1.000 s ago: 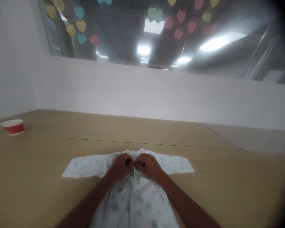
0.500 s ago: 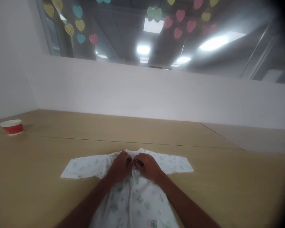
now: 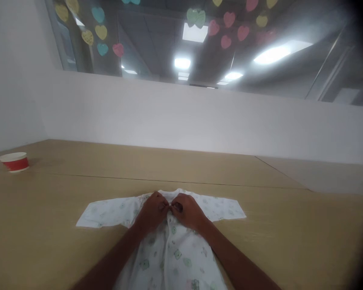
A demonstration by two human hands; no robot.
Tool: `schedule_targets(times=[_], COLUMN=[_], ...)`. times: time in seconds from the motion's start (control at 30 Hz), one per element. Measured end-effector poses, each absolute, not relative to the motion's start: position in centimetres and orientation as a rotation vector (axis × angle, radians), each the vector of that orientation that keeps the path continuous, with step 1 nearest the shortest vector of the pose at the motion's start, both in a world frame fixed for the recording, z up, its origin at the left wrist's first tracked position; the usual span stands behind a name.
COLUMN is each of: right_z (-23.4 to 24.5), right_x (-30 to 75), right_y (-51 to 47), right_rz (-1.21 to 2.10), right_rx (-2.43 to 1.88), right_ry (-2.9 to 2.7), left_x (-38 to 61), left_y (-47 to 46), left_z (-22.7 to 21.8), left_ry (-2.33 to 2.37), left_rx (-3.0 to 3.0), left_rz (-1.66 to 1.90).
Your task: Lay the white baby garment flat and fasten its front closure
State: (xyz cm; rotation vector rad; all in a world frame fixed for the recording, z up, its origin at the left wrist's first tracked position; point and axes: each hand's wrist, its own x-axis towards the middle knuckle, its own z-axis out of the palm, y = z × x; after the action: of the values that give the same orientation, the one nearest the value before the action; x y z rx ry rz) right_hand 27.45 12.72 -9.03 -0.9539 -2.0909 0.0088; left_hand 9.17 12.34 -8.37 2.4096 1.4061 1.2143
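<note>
A white baby garment (image 3: pixel 175 257) with small green animal prints lies flat on the wooden table (image 3: pixel 48 249), sleeves spread left and right. My left hand (image 3: pixel 153 212) and my right hand (image 3: pixel 188 212) meet at the garment's front opening just below the collar. Both hands have fingers curled and pinched on the fabric edges there. Whatever sits between the fingertips is too small to make out.
A red and white paper cup (image 3: pixel 13 161) stands at the far left of the table. A white partition wall (image 3: pixel 199 121) runs behind the table, with a glass pane above it carrying coloured paper hearts (image 3: pixel 226 30). A seam divides the table at the right.
Both hands stay pinched at the garment's neck opening, shifting very slightly. The view has drifted a little, so the cup sits further left.
</note>
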Motion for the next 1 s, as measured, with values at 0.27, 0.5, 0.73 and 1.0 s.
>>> schedule_targets(times=[0.27, 0.5, 0.73, 1.0], right_z=[-9.2, -8.8, -8.3, -8.3], right_x=[26.6, 26.2, 25.6, 25.1], right_y=[12.4, 12.1, 11.9, 11.7], right_rz=[-0.015, 0.104, 0.235, 0.335], right_rx=[-1.125, -1.199, -1.345, -1.419], right_ry=[-2.019, -1.985, -1.88, -1.793], left_x=[9.0, 8.9, 8.8, 8.9], left_y=[12.4, 12.4, 12.6, 11.8], left_z=[-8.4, -8.2, -8.5, -8.0], left_ry=[1.342, 1.337, 1.327, 1.301], left_rx=[2.44, 2.434, 2.457, 2.506], left_rz=[1.223, 1.208, 1.192, 1.149])
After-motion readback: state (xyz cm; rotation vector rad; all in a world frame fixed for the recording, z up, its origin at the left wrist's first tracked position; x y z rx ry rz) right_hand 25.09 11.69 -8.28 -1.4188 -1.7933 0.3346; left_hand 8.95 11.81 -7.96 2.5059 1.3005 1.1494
